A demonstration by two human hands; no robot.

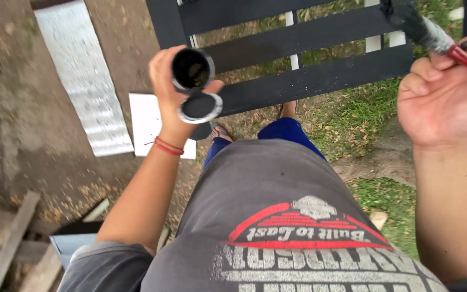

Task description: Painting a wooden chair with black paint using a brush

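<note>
Head view, landmark: the black-painted slatted wooden gate (309,59) that crosses the top of the view; I place everything else against it.
My left hand (169,89): raised in front of the gate's left end, fingers curled around a small round metal paint tin (192,69) with black paint inside.
Tin's axis: its short cylinder lies tipped over, the open mouth turned up towards my face, so I look straight down into the dark inside.
Tin's lid (200,107): a round metal lid coated black, pinched under my thumb just below the tin, on the side away from the gate's top, its flat face also turned towards me.
My left wrist: a thin red cord bracelet (167,146) sits below the hand.
My right hand (449,94): in front of the gate's right end, closed in a loose fist with thumb and fingers pinching the red handle of a paintbrush (425,30).
Brush's long axis: it runs diagonally from my fingers up and to the left, the black-loaded bristle end pointing at the gate's upper right slats; the ferrule is smeared grey.
Below the gate: my blue trouser legs and grey printed shirt (277,216).
Left of the gate: a white flat board (149,124) on bare dirt, beside a long shiny corrugated metal sheet (82,75).
Right of the gate's lower edge: grass.
</note>
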